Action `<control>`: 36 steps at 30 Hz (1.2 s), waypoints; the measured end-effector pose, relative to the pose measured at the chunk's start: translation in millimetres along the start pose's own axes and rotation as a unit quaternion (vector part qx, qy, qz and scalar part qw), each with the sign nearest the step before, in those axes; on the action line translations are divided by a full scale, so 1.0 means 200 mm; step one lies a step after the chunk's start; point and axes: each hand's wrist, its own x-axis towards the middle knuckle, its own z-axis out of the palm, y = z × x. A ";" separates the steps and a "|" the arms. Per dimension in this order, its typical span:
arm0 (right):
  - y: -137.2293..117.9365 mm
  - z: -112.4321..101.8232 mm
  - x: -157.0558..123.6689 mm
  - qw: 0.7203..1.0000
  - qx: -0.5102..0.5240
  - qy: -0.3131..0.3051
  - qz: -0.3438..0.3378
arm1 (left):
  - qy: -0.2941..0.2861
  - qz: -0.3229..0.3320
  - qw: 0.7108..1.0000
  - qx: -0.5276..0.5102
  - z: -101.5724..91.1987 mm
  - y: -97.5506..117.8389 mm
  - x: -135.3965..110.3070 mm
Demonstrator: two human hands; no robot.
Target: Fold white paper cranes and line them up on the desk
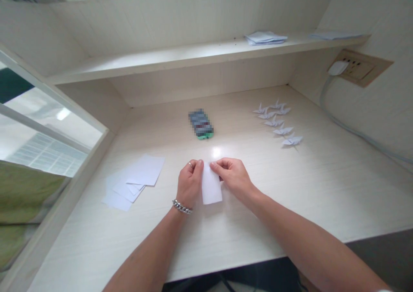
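Observation:
A folded white paper (211, 187) lies on the pale wooden desk (290, 188) in front of me. My left hand (189, 182), with a ring and a chain bracelet, pinches the paper's upper left edge. My right hand (232, 176) pinches its upper right edge. Both hands have their fingers closed on the sheet. Loose white paper sheets (134, 182) lie to the left of my left hand. Several folded paper cranes (278, 122) sit in a row at the back right of the desk.
A phone (200, 124) in a green case lies at the desk's back centre. A shelf (180, 59) above holds stacked papers (266, 38). A wall socket (358, 68) with a white plug and cable is on the right wall. A window is on the left.

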 end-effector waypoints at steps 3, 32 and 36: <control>0.00 0.01 0.00 1.000 0.024 -0.004 0.008 | 0.021 -0.020 0.999 0.018 0.00 0.00 0.00; -0.06 -0.12 0.03 0.999 0.008 -0.028 0.025 | -0.029 -0.017 0.999 -0.019 -0.07 0.03 0.02; -0.10 -0.15 0.03 0.980 -0.151 -0.121 -0.041 | -0.016 -0.005 0.998 0.053 -0.08 0.05 0.02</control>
